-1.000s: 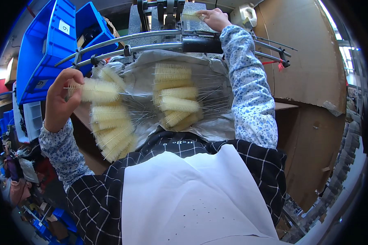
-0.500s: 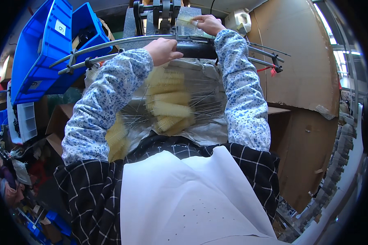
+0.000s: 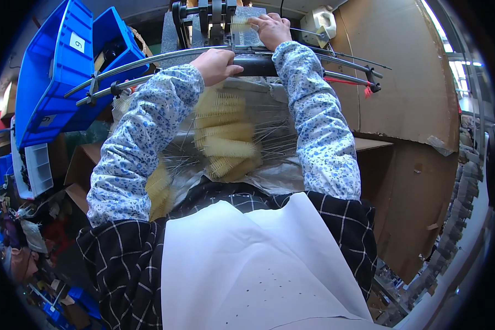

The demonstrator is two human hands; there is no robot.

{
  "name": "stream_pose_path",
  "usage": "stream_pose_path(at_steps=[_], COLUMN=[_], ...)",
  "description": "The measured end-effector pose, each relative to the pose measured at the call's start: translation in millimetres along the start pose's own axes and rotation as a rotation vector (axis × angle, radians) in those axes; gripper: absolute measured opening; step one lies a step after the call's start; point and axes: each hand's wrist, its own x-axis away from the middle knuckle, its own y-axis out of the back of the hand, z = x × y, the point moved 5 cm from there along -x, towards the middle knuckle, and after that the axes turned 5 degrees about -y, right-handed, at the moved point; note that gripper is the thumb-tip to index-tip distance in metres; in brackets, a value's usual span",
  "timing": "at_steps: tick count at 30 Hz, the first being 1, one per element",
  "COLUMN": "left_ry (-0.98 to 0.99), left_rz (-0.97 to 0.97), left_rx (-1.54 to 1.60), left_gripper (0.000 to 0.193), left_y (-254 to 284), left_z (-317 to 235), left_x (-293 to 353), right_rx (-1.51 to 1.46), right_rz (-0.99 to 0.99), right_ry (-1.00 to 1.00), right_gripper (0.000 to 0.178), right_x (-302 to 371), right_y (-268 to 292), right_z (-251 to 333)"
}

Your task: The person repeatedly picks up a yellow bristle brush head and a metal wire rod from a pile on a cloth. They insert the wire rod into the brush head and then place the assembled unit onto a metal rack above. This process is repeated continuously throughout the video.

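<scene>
Reaching up to the machine at the far end of the bench.

Left hand curls over the dark bar, fingers closed on it. Right hand pinches a small pale brush against the machine. Nearer, a heap of yellow bottle brushes lies on silver sheeting between the sleeves; blue bins hang left.

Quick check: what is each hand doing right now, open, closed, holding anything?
Left hand: loosely curled, resting on the dark bar; no brush visible in it.
Right hand: closed on a pale bristle brush at the machine.
</scene>
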Motion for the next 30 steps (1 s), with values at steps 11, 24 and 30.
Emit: stream_pose_path(at_steps=[11, 24, 30], left_ry=[-0.032, 0.089, 0.221], left_rz=[-0.080, -0.480, -0.597], left_rx=[0.214, 0.202, 0.194], left_gripper=[0.025, 0.014, 0.014], left_y=[70, 165, 188], left_z=[-3, -11, 1], left_x=[80, 218, 266], right_rx=[-0.077, -0.299, -0.264], right_rz=[-0.075, -0.130, -0.076], right_ry=[-0.354, -0.343, -0.362], right_gripper=[0.050, 0.034, 0.034], right_x=[45, 43, 37], right_y=[34, 20, 24], right_z=[-44, -20, 8])
